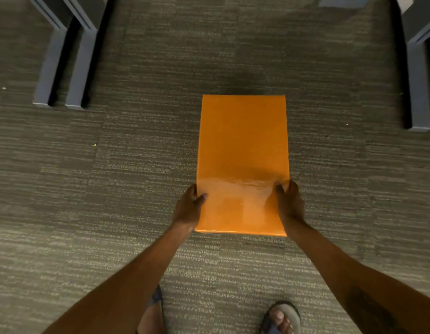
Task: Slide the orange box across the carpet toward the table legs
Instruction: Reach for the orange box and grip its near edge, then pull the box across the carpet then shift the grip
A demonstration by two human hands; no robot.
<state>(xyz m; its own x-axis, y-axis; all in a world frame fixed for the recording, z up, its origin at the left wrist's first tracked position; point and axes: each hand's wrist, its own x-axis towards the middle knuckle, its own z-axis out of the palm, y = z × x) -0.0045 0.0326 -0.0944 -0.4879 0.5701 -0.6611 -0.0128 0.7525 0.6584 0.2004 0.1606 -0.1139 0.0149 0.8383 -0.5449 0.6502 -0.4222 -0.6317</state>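
A glossy orange box (pixel 243 153) lies on the grey-green striped carpet (pixel 137 177), its long side pointing away from me. My left hand (pixel 188 208) grips its left edge near the close end, thumb on top. On the opposite edge my right hand (pixel 289 203) holds the box the same way. Two grey table legs (pixel 62 75) stand at the far left, and another grey leg (pixel 418 88) stands at the far right. The box's far end lies between them, a little short of the left legs' feet.
My two feet in sandals (pixel 280 319) stand on the carpet just behind the box. Small bits of debris (pixel 94 145) dot the carpet at left. Open carpet stretches ahead between the left and right legs.
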